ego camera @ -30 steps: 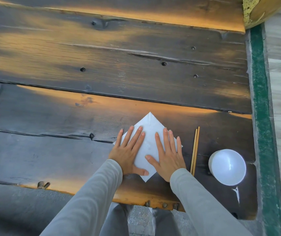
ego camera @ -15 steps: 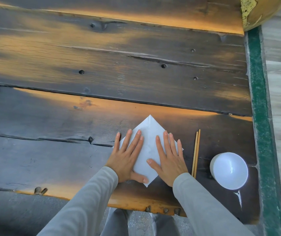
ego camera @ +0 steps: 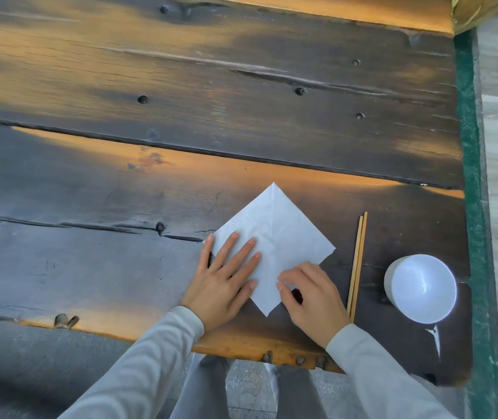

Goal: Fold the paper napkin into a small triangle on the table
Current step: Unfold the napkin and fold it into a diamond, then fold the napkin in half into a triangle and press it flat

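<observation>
1. Reaching in from the near edge, two arms in pale grey sleeves (ego camera: 151, 364) stretch onto the dark, weathered wooden plank table (ego camera: 181, 86), whose rim glows orange where the light catches it.
2. The left hand (ego camera: 226, 282) lies palm down with its fingers straight and spread. It presses flat on the left half of the white paper napkin (ego camera: 284, 231) and grasps nothing.
3. The right hand (ego camera: 311, 294) is curled. Its thumb and forefinger come together on the napkin's lower right edge and pinch the paper there, while its other fingers are bent above the table.
4. The napkin rests on the nearest plank, turned like a diamond. One corner points toward the person and the opposite corner points away. A crease runs down its middle between those two corners. Its near corner lies between the two wrists, and its right corner sticks out past the right hand.
5. Just to the right of that hand, a pair of thin light wooden chopsticks (ego camera: 358, 261) lies side by side, running away from the person.
6. Further right sits a round white bowl (ego camera: 421, 288), apart from the chopsticks and near the table's right side.
7. Beyond the napkin, wider planks studded with dark nail heads stretch away.
8. A green painted strip (ego camera: 472, 207) borders the table's right edge.
</observation>
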The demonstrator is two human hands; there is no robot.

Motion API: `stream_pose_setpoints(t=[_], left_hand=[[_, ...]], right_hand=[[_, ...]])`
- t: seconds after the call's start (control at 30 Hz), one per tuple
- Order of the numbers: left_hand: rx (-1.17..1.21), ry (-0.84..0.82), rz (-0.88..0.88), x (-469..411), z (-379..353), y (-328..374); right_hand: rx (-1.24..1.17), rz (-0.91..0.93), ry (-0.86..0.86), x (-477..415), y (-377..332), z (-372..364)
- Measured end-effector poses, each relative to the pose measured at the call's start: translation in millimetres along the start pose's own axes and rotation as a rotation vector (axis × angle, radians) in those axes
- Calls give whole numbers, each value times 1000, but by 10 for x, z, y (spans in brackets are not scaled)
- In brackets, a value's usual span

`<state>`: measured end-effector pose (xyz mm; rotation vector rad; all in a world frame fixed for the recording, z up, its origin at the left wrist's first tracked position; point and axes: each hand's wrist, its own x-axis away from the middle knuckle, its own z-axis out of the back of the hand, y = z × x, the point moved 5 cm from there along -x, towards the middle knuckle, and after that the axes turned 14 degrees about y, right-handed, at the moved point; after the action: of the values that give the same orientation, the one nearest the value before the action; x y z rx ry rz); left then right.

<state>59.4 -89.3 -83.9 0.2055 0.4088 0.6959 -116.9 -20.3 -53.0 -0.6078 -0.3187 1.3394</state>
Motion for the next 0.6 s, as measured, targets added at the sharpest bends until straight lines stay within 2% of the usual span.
stream_pose_setpoints(t=[0.27, 0.6], left_hand=[[87, 22, 64, 55, -77, -69], [125, 59, 65, 68, -61, -34]], right_hand=[[-103, -8, -21, 374, -110, -106], [-7, 21, -80, 380, -218, -213]])
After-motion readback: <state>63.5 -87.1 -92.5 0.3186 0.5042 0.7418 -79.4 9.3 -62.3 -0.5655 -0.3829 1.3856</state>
